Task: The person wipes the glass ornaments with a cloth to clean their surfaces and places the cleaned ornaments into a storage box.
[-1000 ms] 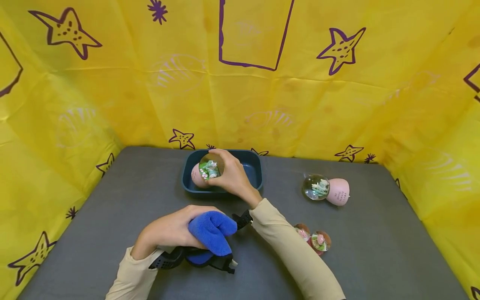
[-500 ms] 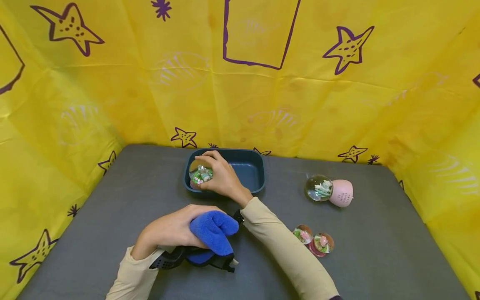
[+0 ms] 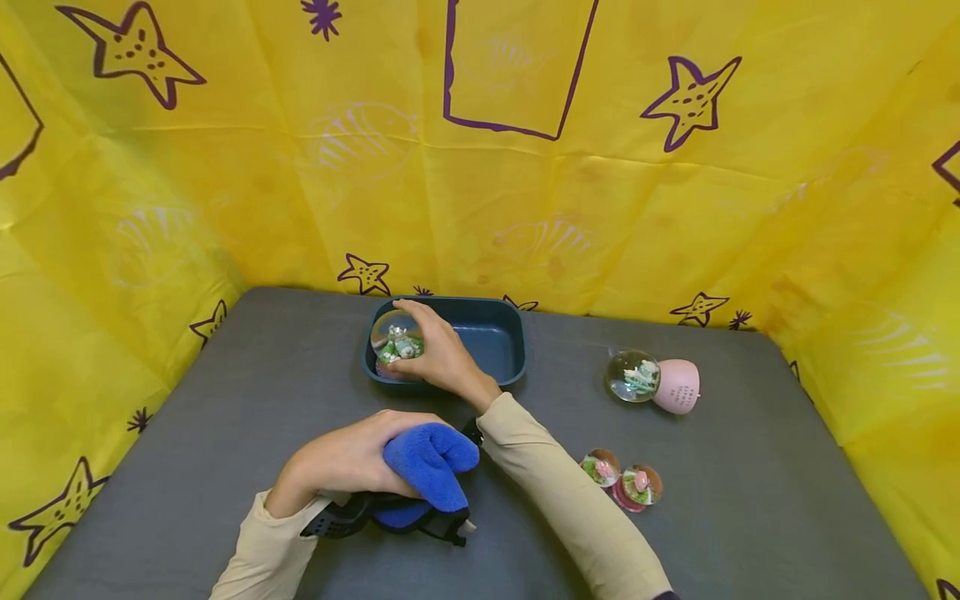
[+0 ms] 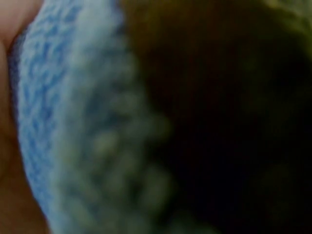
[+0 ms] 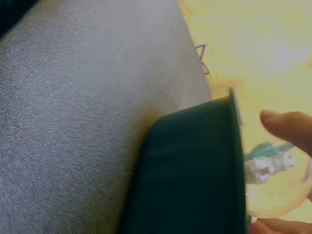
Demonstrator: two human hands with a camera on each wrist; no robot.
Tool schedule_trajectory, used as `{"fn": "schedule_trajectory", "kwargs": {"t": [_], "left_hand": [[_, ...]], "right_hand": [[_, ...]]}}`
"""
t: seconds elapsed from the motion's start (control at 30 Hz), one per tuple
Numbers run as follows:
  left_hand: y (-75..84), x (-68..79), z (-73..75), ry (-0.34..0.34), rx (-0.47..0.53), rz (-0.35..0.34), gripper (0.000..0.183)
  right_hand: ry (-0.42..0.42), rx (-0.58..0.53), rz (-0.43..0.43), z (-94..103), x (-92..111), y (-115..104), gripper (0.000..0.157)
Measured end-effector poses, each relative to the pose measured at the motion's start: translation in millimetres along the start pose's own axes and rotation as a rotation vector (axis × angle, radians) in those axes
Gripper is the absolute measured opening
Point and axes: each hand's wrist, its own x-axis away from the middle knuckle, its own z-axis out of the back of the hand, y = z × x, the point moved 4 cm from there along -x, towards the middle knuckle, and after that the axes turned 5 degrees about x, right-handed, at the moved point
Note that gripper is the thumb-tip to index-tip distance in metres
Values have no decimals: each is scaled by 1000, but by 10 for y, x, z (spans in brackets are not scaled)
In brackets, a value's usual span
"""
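My right hand (image 3: 444, 354) holds a snow globe (image 3: 397, 337) by its clear ball, thumb on the near side and fingers on the far side. The globe stands in the left end of a dark teal tray (image 3: 491, 382), its pink base low and partly hidden by the tray's rim. In the right wrist view, white and green figures show inside the ball (image 5: 282, 195), beyond the tray wall (image 5: 190, 170). Nearer the body, my left hand (image 3: 352, 454) grips a folded blue cloth (image 3: 429, 462), which fills the left side of the left wrist view.
Right of the tray, another snow globe (image 3: 633, 377) with a pink base (image 3: 677, 387) lies on its side. Two small snow globes (image 3: 600, 468) (image 3: 638, 487) stand close to the right forearm. Yellow patterned cloth (image 3: 480, 208) walls the back and sides of the grey table (image 3: 300, 358).
The right hand has moved slightly left and lower with the snow globe, turning it from lying tilted to upright, base down in the tray. The left hand keeps still with the blue cloth.
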Motion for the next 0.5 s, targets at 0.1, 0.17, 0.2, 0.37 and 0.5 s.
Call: {"fn": "schedule_trajectory", "kwargs": {"t": [0.1,0.17,0.2,0.37,0.5], "left_hand": [[-5,-7,-12,-7,2,16,40],[-6,-13,-21,-11,3,20,40],[-6,-15,-25,-13,3,20,40],[-9,-21,-28,-10,-2,12,42],[-12,-23,-21,-10,-3,1,44]], "right_hand": [[5,-4,-5,52,11,-17,86],[16,3,-4,95,31,-36,84],[19,7,0,116,44,-49,83],[21,20,25,225,131,-136,78],[-4,-8,25,340,229,-193,79]]}}
